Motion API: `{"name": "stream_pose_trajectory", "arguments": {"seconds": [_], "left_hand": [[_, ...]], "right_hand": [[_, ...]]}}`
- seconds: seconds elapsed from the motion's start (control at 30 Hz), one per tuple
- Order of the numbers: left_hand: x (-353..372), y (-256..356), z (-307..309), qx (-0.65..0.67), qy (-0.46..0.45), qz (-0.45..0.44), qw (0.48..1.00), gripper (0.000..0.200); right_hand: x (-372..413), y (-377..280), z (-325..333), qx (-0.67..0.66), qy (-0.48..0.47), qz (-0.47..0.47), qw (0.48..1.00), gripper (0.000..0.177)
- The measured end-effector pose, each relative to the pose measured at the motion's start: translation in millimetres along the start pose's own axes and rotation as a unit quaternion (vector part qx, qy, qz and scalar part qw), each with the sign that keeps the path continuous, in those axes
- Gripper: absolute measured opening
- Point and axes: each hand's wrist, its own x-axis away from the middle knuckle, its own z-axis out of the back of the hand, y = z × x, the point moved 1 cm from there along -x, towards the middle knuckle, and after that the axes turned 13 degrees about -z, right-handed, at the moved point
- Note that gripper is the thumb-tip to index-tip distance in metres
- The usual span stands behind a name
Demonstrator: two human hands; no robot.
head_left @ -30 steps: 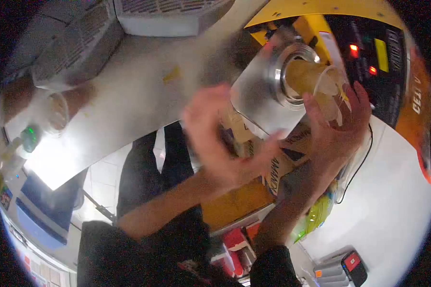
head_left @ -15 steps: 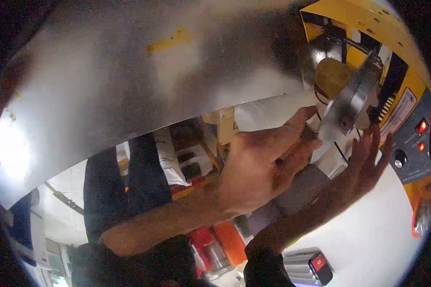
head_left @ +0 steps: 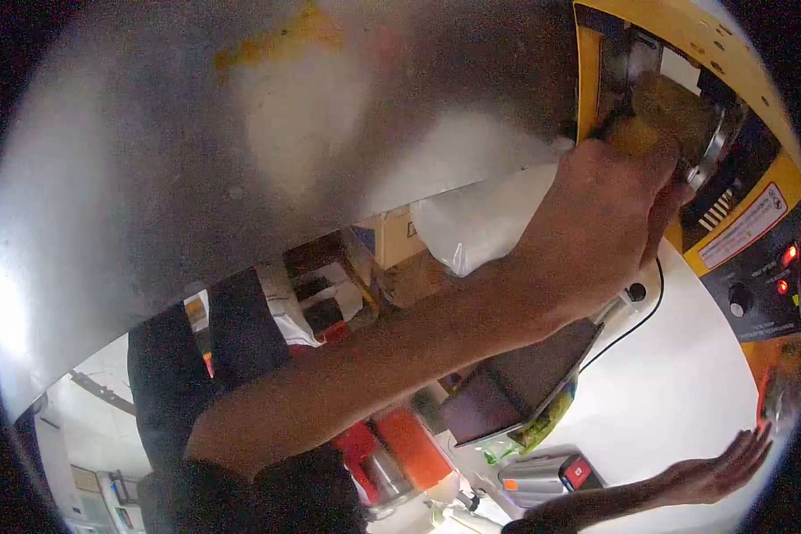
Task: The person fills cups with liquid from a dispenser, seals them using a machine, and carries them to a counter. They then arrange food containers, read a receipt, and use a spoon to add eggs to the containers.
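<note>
My left hand (head_left: 596,214) reaches into the opening of a yellow machine (head_left: 748,222). Its fingers are curled beside a shiny curved metal part (head_left: 719,147) and a dull yellowish round piece (head_left: 672,102). What the fingertips hold is hidden behind the hand. My right hand (head_left: 730,467) is off to the lower right above a white table (head_left: 676,383), fingers stretched out and holding nothing. Close to its fingertips lies a clear packet with an orange-red edge (head_left: 765,396).
The control panel (head_left: 765,294) has a black knob and red lights. A large grey metal sheet (head_left: 169,178) spans the upper left. A white plastic bag (head_left: 472,222), a dark flat panel (head_left: 525,383), a silver device with a red label (head_left: 552,473) and a black cable (head_left: 627,325) lie around.
My left hand has moved up and right to the machine opening. My right hand has left the machine for the lower right. The shiny metal piece between them now sits farther right, by the machine.
</note>
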Motion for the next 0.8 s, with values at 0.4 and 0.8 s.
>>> {"name": "stream_pose_trajectory", "arguments": {"seconds": [0.4,0.8], "left_hand": [[-36.6,-40.7,-41.7,-0.034,0.026,-0.069,0.997,0.020],[62.4,-21.4,25.0,-0.046,-0.145,-0.008,0.988,0.031]], "right_hand": [[-80.3,94.0,-52.7,-0.213,0.024,-0.278,0.936,0.034],[-90.5,29.3,-68.5,-0.460,0.000,-0.337,0.822,0.048]]}}
